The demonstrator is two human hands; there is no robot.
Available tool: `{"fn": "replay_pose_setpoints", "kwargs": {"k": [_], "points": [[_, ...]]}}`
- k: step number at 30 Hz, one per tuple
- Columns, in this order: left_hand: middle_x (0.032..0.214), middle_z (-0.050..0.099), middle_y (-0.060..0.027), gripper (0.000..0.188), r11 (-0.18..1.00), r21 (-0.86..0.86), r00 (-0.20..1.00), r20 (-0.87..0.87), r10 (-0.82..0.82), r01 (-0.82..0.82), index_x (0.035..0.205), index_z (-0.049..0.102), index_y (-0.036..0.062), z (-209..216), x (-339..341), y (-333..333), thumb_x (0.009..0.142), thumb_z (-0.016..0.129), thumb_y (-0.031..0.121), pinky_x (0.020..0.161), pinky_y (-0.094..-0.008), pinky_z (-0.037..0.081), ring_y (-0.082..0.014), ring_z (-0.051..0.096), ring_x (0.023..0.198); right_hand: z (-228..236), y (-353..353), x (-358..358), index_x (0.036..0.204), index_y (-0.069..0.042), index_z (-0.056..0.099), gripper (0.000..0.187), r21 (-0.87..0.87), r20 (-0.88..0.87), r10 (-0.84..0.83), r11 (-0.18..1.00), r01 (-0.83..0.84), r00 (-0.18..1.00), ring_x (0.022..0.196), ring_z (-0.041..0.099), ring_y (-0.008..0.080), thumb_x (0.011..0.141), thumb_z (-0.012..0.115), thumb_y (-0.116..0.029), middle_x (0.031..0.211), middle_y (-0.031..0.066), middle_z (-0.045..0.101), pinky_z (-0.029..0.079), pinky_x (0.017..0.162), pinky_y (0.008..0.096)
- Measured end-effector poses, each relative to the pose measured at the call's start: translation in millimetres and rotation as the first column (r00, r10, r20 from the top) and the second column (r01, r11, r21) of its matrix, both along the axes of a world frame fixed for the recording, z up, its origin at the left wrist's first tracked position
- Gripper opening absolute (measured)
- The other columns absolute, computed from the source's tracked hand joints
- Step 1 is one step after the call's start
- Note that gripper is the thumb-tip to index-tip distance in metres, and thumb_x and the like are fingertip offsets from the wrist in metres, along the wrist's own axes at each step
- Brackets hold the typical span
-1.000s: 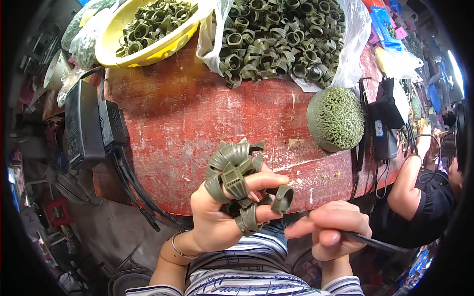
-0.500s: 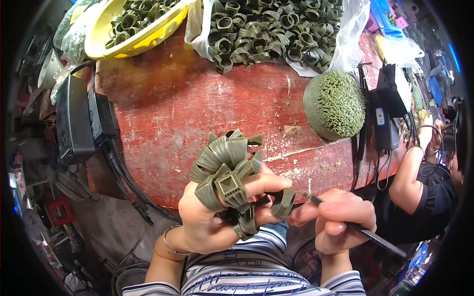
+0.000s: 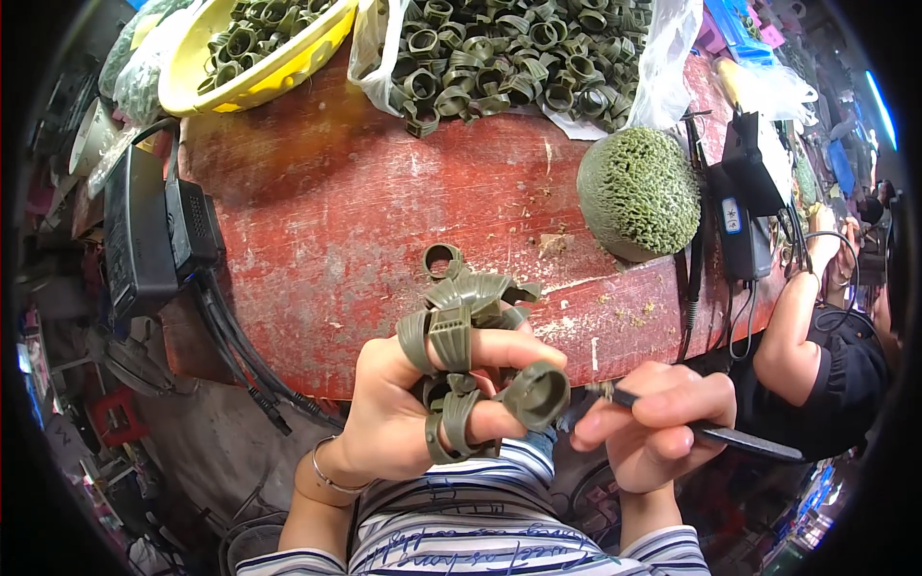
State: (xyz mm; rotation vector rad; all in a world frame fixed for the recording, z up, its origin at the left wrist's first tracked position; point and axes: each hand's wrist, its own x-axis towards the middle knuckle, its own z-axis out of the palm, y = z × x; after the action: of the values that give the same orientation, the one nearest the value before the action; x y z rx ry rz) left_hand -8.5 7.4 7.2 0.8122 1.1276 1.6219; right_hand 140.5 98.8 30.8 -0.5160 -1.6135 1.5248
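Note:
Several dark green, wax-like rings are threaded over the fingers of my left hand (image 3: 384,413). Its fingertips hold one green ring (image 3: 536,395), its round hollow facing up. Another ring (image 3: 449,338) with a squarish ribbed top sits around a finger. Beyond the knuckles, a small ring (image 3: 442,260) shows at the far end of the bunch; I cannot tell whether it touches the table. My right hand (image 3: 663,422) is closed around a slim, dark, flat-handled tool (image 3: 744,442). The tool's thin tip points at the held ring, close beside it, with greenish crumbs on it.
A yellow basket (image 3: 279,82) of green rings stands at far left, beside a pile of rings (image 3: 519,58) in clear plastic. A rough green cylindrical block (image 3: 642,197) stands right. Black power boxes (image 3: 144,230) with cables flank the red table (image 3: 317,288). Another person's arm (image 3: 792,322) is at right.
The held ring has turned, so its hollow now faces up. My left hand has rotated the bunch slightly. The tool lies flatter in my right hand, and the whole view has shifted a little.

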Motion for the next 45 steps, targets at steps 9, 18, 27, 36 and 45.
{"fn": "replay_pose_setpoints", "kwargs": {"k": [9, 18, 27, 36, 45], "points": [[0.093, 0.06, -0.0048, 0.037, 0.999, -0.042, 0.999, -0.034, -0.033, 0.031, 0.1, 0.063, 0.0021, -0.1, 2.5, -0.3, 0.067, 0.074, 0.015, 0.067, -0.0232, 0.044, -0.0098, 0.054, 0.079, -1.4, 0.8, 6.0, 0.088, 0.007, 0.057, 0.024, -0.017, -0.095, 0.038, 0.999, -0.039, 0.995, 0.058, 0.062, 0.0219, 0.078, 0.065, -0.014, 0.07, 0.0167, 0.063, 0.049, 0.052, 0.0289], [0.085, 0.06, -0.0089, 0.032, 1.0, -0.029, 0.934, -0.357, -0.001, -0.011, 0.096, 0.064, 0.0038, 10.2, 0.4, 1.1, 0.066, 0.072, 0.011, 0.069, -0.0299, 0.045, -0.0211, 0.057, 0.076, 4.2, 3.5, 3.3, 0.084, 0.0, 0.059, 0.019, 0.1, 0.07, 0.052, 0.993, -0.059, 0.996, 0.055, 0.06, 0.0208, 0.078, 0.065, -0.017, 0.068, 0.0115, 0.062, 0.048, 0.051, 0.0286], [0.082, 0.059, -0.0092, 0.03, 0.993, -0.1, 0.923, -0.374, -0.09, 0.056, 0.094, 0.064, 0.0037, 17.6, -1.9, 1.9, 0.067, 0.072, 0.012, 0.071, -0.0304, 0.043, -0.0213, 0.056, 0.079, 13.5, 12.7, 0.5, 0.082, 0.0, 0.06, 0.015, 0.305, 0.13, 0.117, 0.94, -0.152, 0.985, 0.052, 0.056, 0.0211, 0.075, 0.065, -0.013, 0.065, 0.0116, 0.059, 0.046, 0.05, 0.0282], [0.083, 0.06, -0.0076, 0.029, 0.982, -0.147, 0.949, -0.274, -0.157, 0.12, 0.093, 0.063, 0.0028, 20.3, -7.0, 1.8, 0.067, 0.072, 0.012, 0.073, -0.0294, 0.043, -0.0194, 0.056, 0.08, 20.0, 35.0, 6.9, 0.081, 0.001, 0.06, 0.02, 0.393, 0.222, 0.422, 0.786, -0.477, 0.879, 0.05, 0.056, 0.0225, 0.073, 0.065, -0.016, 0.066, 0.0136, 0.059, 0.043, 0.042, 0.0267], [0.089, 0.061, -0.0078, 0.031, 0.973, -0.168, 0.962, -0.196, -0.188, 0.156, 0.095, 0.062, 0.0034, 16.8, -5.5, 3.0, 0.066, 0.072, 0.008, 0.078, -0.0294, 0.043, -0.0189, 0.057, 0.083, 8.5, 18.2, 13.6, 0.085, -0.002, 0.064, 0.015, 0.277, 0.093, 0.089, 0.954, -0.112, 0.992, 0.051, 0.054, 0.0156, 0.075, 0.066, -0.013, 0.063, 0.0056, 0.058, 0.043, 0.045, 0.0271]]}}
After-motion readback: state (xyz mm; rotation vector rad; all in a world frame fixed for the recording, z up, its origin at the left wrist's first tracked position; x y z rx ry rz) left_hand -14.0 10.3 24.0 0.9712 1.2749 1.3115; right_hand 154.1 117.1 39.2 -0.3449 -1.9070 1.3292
